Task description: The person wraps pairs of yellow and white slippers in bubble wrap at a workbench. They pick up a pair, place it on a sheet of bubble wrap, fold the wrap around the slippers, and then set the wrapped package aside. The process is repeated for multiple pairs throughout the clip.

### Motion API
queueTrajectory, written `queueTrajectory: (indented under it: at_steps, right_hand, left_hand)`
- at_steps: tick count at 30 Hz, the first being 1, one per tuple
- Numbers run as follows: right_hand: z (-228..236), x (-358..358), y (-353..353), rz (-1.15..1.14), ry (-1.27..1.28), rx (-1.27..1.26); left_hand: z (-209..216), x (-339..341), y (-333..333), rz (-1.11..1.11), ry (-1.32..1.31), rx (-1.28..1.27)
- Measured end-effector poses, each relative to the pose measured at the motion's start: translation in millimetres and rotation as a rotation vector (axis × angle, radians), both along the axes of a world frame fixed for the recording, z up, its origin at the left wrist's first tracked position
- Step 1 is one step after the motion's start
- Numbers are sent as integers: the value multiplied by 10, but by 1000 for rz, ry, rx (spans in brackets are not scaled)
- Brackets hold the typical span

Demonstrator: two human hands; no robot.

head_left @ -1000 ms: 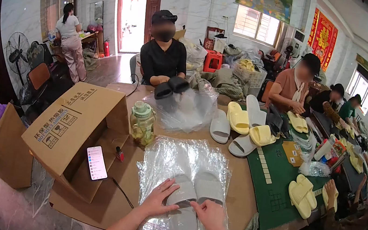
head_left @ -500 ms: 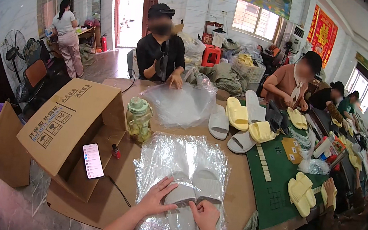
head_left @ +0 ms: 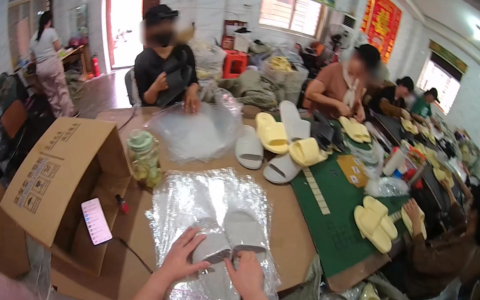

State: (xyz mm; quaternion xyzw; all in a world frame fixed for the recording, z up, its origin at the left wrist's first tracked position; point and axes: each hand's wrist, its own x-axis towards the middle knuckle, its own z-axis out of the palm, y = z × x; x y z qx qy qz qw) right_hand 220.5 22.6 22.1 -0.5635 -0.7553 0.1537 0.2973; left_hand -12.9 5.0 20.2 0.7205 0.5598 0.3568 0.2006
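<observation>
Both Hands at a Pair of Grey Slippers

On my feed from the head camera, the left hand lies over the strap of the left grey slipper, thumb and fingers spread apart. I have the right hand just beside it, fingers curled, at the strap opening of the right grey slipper; I can't tell whether its fingertips are pinching anything. The pair lies side by side, toes pointing away from me, on clear plastic sheets spread over the brown tabletop.

To the left I see a cardboard box on its side, a phone with a lit screen and a green-lidded jar. Beyond the sheets are more clear bags, with a co-worker in black behind them. On my right, a pair of yellow slippers rests on a green mat, and more grey and yellow slippers stand near its far end.
</observation>
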Motion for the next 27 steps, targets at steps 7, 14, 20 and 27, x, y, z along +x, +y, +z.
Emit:
queueTrajectory:
  at_steps: [7, 14, 20, 27]
  right_hand:
    - [-86, -1, 29, -41, 48, 109]
    - [-34, 24, 9, -37, 118, -4]
    - [-72, 44, 21, -19, 127, -4]
    - [-5, 39, -5, -31, 120, -15]
  left_hand:
    - [-20, 12, 36, -45, 0, 19]
    - [-69, 11, 31, -28, 31, 23]
    - [-79, 1, 40, -26, 18, 41]
    - [-62, 14, 38, -28, 24, 58]
